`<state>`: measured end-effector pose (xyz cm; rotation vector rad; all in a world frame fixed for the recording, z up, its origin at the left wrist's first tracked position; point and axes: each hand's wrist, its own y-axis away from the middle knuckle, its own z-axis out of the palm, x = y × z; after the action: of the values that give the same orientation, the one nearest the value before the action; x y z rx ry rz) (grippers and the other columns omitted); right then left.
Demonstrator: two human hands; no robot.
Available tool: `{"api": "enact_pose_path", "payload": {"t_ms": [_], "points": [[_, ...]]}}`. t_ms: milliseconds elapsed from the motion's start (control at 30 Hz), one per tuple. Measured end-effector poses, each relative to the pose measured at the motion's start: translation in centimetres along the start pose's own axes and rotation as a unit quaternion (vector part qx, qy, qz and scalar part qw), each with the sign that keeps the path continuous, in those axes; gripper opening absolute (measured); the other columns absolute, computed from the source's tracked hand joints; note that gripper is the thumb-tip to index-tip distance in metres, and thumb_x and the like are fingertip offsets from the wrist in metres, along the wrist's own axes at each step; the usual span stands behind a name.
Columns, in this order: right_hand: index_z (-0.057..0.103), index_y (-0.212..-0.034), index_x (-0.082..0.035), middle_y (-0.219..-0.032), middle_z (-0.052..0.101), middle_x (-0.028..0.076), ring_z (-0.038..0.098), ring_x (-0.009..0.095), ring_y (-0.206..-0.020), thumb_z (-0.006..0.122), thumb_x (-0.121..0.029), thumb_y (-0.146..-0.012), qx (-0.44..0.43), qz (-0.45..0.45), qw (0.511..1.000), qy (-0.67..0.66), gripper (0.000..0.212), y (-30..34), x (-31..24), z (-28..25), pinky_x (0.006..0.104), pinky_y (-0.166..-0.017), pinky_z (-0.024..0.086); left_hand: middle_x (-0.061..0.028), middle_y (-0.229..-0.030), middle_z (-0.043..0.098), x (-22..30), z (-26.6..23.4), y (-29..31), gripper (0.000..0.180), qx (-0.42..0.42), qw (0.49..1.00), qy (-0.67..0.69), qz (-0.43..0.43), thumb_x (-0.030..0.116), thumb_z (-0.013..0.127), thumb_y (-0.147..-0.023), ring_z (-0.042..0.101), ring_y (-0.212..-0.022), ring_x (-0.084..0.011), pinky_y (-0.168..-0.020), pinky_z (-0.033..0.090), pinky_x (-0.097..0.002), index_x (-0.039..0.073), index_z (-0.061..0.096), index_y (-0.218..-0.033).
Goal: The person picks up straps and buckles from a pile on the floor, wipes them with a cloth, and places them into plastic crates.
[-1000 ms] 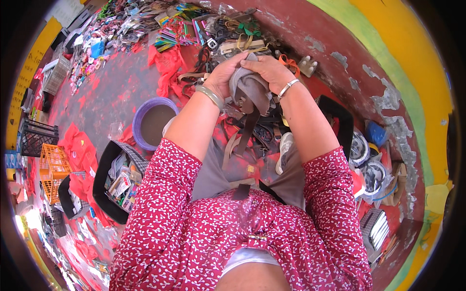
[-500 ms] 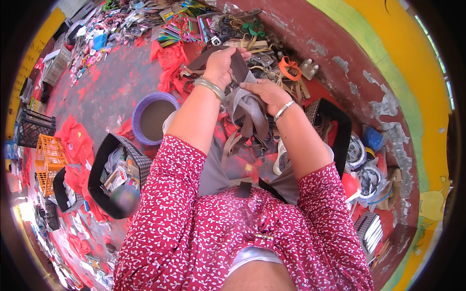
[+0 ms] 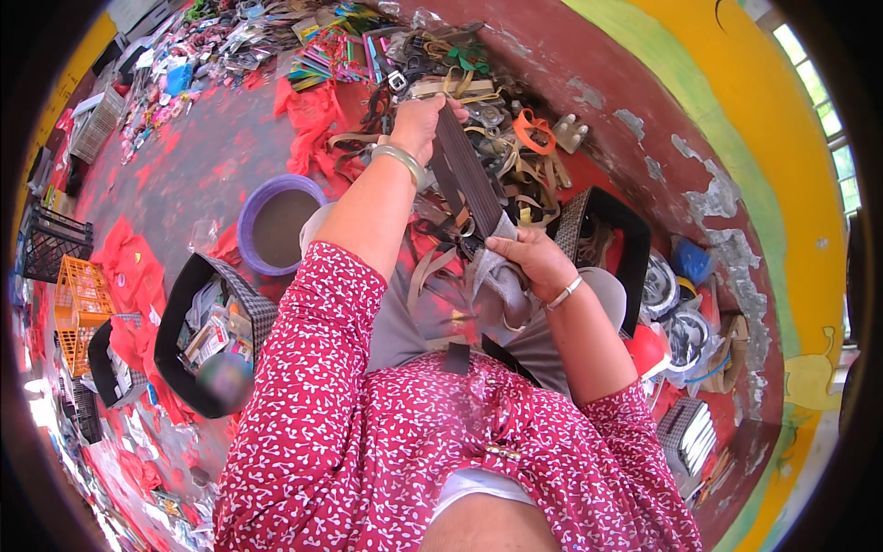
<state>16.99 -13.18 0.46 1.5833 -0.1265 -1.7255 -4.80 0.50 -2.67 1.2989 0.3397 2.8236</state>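
One strap (image 3: 464, 170), dark brown and ribbed, is stretched between the two hands, above the heap of belts (image 3: 535, 132) and in front of the knees. The left hand (image 3: 418, 129) is closed around its upper end. The right hand (image 3: 538, 262) is pinched on a grey cloth (image 3: 501, 281), which meets the strap lower down; whether the cloth wraps right round it is hidden by the fingers.

The work on this strap looks partly done, as a judgement: the ribbed stretch between the hands lies flat and uncovered, with the cloth at its lower part. A second dark length runs alongside it on the left; whether that is the same strap doubled over or another piece, I cannot tell. What is left on this piece would be whatever lies under or past the cloth, and that length is not clear.

Many belts, one of them an orange loop, lie tangled on the floor beyond the hands, so much seems left if they are to get the same handling. Nothing shows which of them are finished. A purple bucket (image 3: 246, 225) of murky liquid stands left of the left forearm, apart from the cloth.
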Motion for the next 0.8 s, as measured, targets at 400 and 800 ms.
{"api": "enact_pose_path", "payload": {"t_ms": [400, 800], "points": [[0.063, -0.092, 0.002, -0.078, 0.063, 0.001, 0.058, 0.008, -0.069, 0.060, -0.009, -0.083, 0.017, 0.028, 0.999, 0.025, 0.015, 9.3, 3.5, -1.0, 0.0222, -0.064, 0.048, -0.0198, -0.083, 0.057, 2.0, -6.8, -6.0, 0.019, 0.173, 0.971, 0.167, 0.010, 0.010, 0.033, -0.090, 0.060, -0.078, -0.0339, -0.073, 0.050, -0.0417, -0.005, 0.045, -0.090], [0.055, -0.097, 0.000, -0.086, 0.062, 0.007, 0.061, 0.016, -0.074, 0.060, -0.015, -0.084, 0.044, -0.142, 0.983, -0.105, 0.020, -1.7, -7.5, 1.0, 0.0306, -0.065, 0.051, -0.0307, -0.124, 0.038, 3.5, -4.8, -1.9, 0.069, 0.077, 0.977, 0.109, -0.165, 0.056, 0.028, -0.089, 0.037, -0.118, -0.0427, -0.099, 0.029, -0.0517, -0.004, 0.030, -0.124]]}}
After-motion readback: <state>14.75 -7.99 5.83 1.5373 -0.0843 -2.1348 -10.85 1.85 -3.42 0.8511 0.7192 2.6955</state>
